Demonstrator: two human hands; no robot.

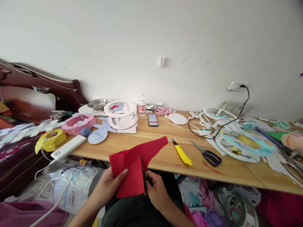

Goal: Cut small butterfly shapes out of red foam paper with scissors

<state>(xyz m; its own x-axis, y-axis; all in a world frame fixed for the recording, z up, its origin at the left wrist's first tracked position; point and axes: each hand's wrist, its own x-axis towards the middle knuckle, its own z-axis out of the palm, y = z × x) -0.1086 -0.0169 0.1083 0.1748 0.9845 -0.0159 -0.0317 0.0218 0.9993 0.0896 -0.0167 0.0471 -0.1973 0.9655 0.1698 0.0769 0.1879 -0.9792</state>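
My left hand (109, 185) grips the lower left part of a red foam sheet (132, 165), thumb pressed on top. The sheet lies over my lap and reaches up onto the front edge of the wooden table (165, 157). My right hand (157, 190) is closed on a pair of dark scissors (143, 175), whose blades point up into the red sheet along a cut line. A yellow utility knife (182, 153) and blue-handled scissors (208, 154) lie on the table just right of the sheet.
White foam rings (120, 115), a pink ring (78, 123), a yellow ring (50, 138), a phone (152, 119), a small bottle (142, 105), a metal bowl (98, 103) and a black cable (213, 134) crowd the table. Paper craft pieces (246, 142) pile at right. Another person's hand (293, 142) shows at the far right.
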